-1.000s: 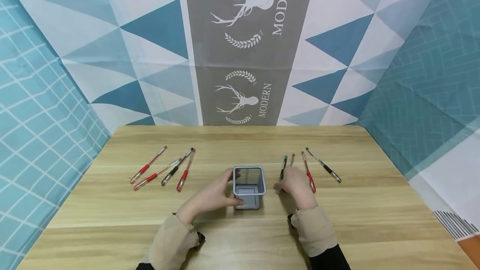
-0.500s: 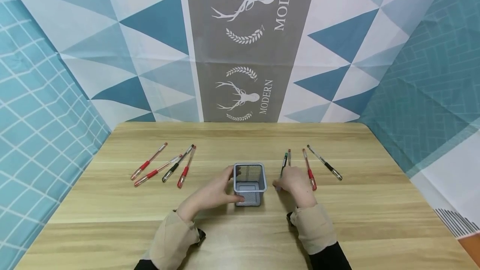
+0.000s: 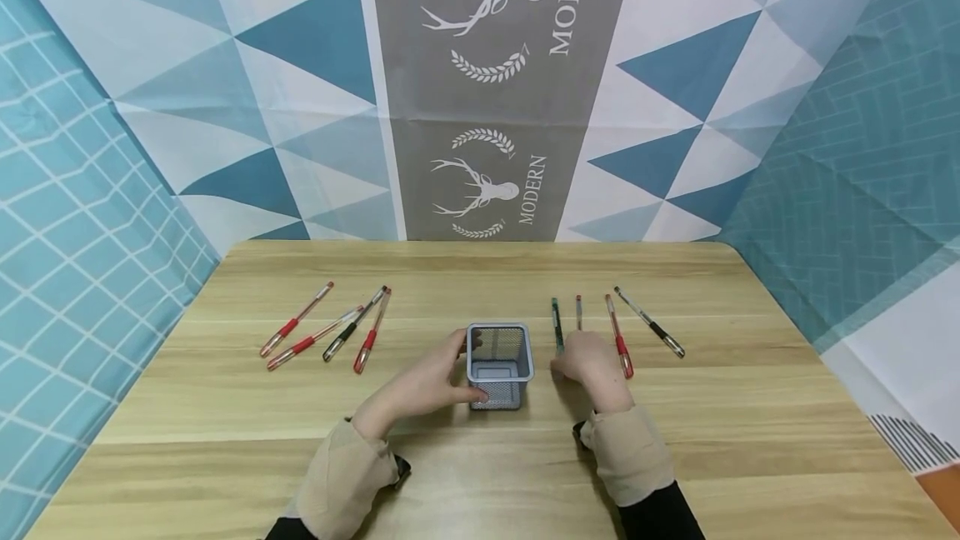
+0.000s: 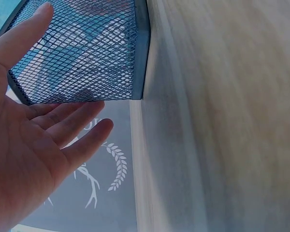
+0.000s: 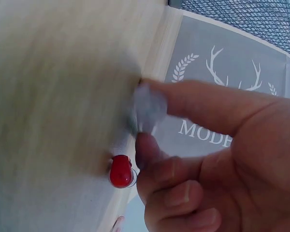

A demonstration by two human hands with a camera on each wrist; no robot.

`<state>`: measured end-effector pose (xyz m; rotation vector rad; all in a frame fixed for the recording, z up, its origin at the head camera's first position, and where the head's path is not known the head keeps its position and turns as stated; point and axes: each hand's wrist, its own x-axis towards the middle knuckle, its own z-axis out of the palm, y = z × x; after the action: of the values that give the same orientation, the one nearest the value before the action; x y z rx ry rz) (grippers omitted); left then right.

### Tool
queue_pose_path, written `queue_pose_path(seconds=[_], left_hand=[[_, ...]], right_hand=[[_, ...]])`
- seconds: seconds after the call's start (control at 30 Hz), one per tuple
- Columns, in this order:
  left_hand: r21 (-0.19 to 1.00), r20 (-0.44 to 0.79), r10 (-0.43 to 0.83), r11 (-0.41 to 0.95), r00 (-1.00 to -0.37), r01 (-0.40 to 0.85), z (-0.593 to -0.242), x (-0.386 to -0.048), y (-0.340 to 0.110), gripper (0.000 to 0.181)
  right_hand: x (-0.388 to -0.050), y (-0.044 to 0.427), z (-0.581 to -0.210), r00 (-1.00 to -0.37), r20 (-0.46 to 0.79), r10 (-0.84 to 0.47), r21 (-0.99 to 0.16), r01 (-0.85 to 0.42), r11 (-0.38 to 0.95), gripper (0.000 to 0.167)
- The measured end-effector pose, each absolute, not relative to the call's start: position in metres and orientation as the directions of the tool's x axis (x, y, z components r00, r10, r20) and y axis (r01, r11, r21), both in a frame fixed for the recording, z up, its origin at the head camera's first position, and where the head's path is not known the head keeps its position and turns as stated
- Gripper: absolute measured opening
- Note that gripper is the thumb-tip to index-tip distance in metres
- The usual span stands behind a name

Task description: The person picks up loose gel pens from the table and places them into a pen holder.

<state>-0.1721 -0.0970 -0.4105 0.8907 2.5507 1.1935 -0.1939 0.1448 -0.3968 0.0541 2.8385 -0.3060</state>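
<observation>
A grey wire-mesh pen holder (image 3: 501, 394) stands upright on the wooden table. My left hand (image 3: 423, 386) holds it from the left, thumb at the near side and fingers at the far side; the left wrist view shows the thumb across the mesh (image 4: 82, 53). To the right of the holder, my right hand (image 3: 592, 361) pinches a green-tipped gel pen (image 3: 557, 325) near its clear end (image 5: 150, 107), between thumb and forefinger. Partly hidden behind this hand lies a red-tipped pen (image 3: 579, 315), whose red end (image 5: 121, 171) shows beneath the fingers in the right wrist view.
Right of my right hand lie a red pen (image 3: 619, 340) and a black pen (image 3: 651, 323). On the left side are red pens (image 3: 296, 322) (image 3: 372, 332) and a black pen (image 3: 355, 325) crossing another red pen (image 3: 313, 340). A patterned cloth (image 3: 480, 90) backs the table.
The green-tipped pen has swung at my right hand, its far end moving left toward the pen holder and away from the red-tipped pen. My left hand and the holder stay together in place.
</observation>
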Motion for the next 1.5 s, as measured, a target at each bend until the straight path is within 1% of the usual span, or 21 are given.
queue_pose_path(seconds=[0.1,0.27,0.37,0.47,0.53,0.63,0.7,0.8,0.9,1.0,1.13,1.23,1.5], left_hand=[[0.745,0.082,0.592,0.497,-0.801,0.444,-0.411,-0.172,-0.097,0.087],[0.733,0.080,0.592,0.510,-0.802,0.450,-0.410,-0.171,-0.097,0.087],[0.727,0.082,0.594,0.513,-0.800,0.455,-0.410,-0.171,-0.098,0.088],[0.725,0.088,0.594,0.512,-0.800,0.460,-0.411,-0.171,-0.098,0.087],[0.728,0.092,0.593,0.508,-0.800,0.461,-0.411,-0.172,-0.098,0.086],[0.736,0.095,0.591,0.500,-0.801,0.456,-0.411,-0.172,-0.097,0.085],[0.741,0.096,0.591,0.495,-0.801,0.454,-0.411,-0.172,-0.097,0.084],[0.739,0.093,0.589,0.500,-0.802,0.453,-0.410,-0.171,-0.097,0.083],[0.732,0.084,0.583,0.514,-0.808,0.447,-0.410,-0.171,-0.097,0.083],[0.729,0.079,0.579,0.521,-0.811,0.444,-0.411,-0.170,-0.097,0.084],[0.730,0.084,0.582,0.517,-0.809,0.447,-0.411,-0.171,-0.097,0.084],[0.728,0.086,0.583,0.516,-0.808,0.451,-0.411,-0.171,-0.097,0.085],[0.735,0.077,0.580,0.516,-0.811,0.439,-0.410,-0.170,-0.098,0.085]], right_hand=[[-0.194,0.146,-0.396,-0.964,-0.266,0.014,-0.213,0.073,0.974,0.034],[-0.195,0.150,-0.392,-0.973,-0.224,0.059,-0.289,0.125,0.949,0.024],[-0.196,0.154,-0.388,-0.982,-0.173,0.076,-0.357,0.134,0.925,0.026],[-0.197,0.158,-0.385,-0.991,-0.110,0.078,-0.423,0.118,0.898,0.027],[-0.198,0.161,-0.384,-0.994,-0.071,0.087,-0.478,0.110,0.871,0.024],[-0.198,0.165,-0.380,-0.994,0.008,0.106,-0.544,0.084,0.835,0.011],[-0.198,0.166,-0.378,-0.989,0.079,0.123,-0.577,0.055,0.815,0.007],[-0.197,0.165,-0.376,-0.968,0.199,0.151,-0.598,0.002,0.801,0.014],[-0.197,0.162,-0.374,-0.927,0.332,0.176,-0.600,-0.063,0.797,0.015],[-0.196,0.160,-0.371,-0.892,0.405,0.200,-0.618,-0.106,0.779,0.016],[-0.195,0.158,-0.366,-0.864,0.448,0.230,-0.662,-0.148,0.735,0.018],[-0.194,0.156,-0.364,-0.842,0.485,0.237,-0.672,-0.186,0.717,0.018],[-0.192,0.153,-0.361,-0.787,0.582,0.205,-0.653,-0.303,0.694,0.019]])
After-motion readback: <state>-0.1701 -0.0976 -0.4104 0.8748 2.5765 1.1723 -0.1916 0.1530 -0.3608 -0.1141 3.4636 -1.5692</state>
